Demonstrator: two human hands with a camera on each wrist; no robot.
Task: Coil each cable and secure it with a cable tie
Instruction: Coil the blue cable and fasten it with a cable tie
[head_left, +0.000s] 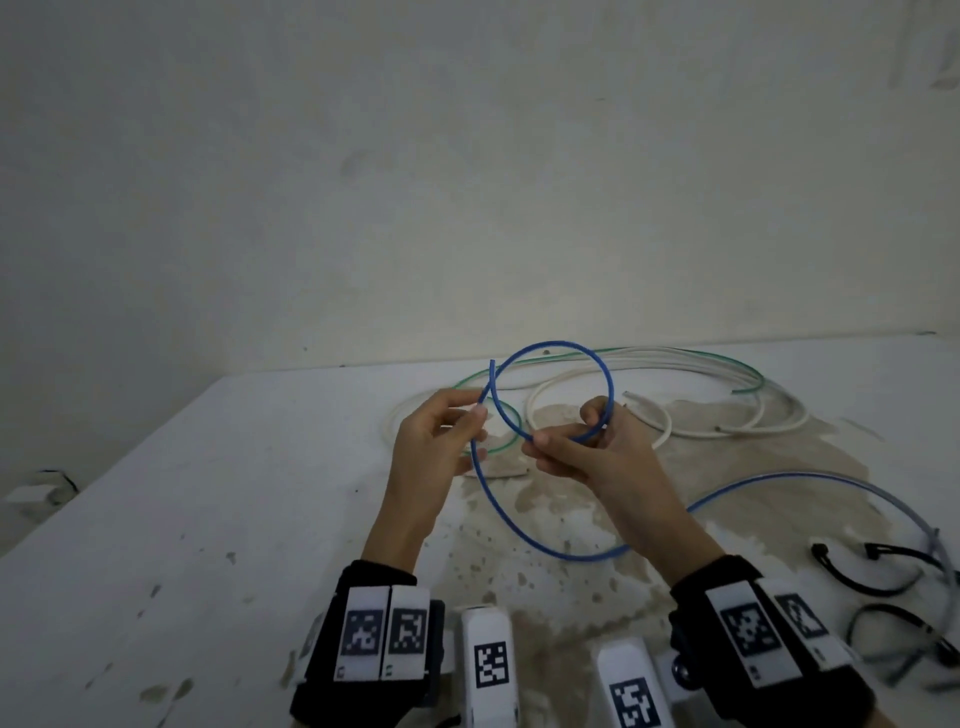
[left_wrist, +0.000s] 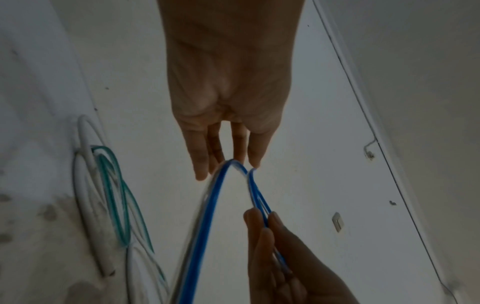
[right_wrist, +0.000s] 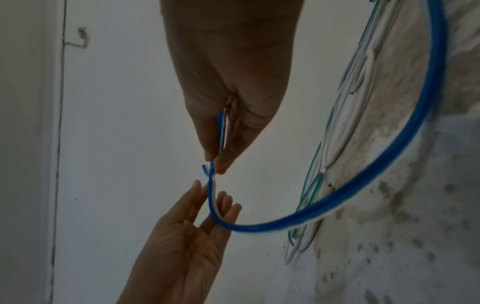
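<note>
A blue cable (head_left: 558, 343) is bent into a round loop above the white table (head_left: 208, 519), and its tail runs down under my right wrist and off to the right. My right hand (head_left: 571, 434) pinches the loop's lower crossing between thumb and fingers; the right wrist view shows the same pinch of the right hand (right_wrist: 215, 162) on the blue cable (right_wrist: 363, 174). My left hand (head_left: 478, 405) has straight fingers, and the cable slides between them near its free end. In the left wrist view, the left hand (left_wrist: 228, 164) meets the blue cable (left_wrist: 207, 216) at its fingertips.
Loose white cables (head_left: 727, 431) and a green cable (head_left: 675, 356) lie tangled behind the hands near the wall. Black cable ties (head_left: 872, 571) lie at the right. A brown stain spreads over the table's middle. The table's left edge drops off at the far left.
</note>
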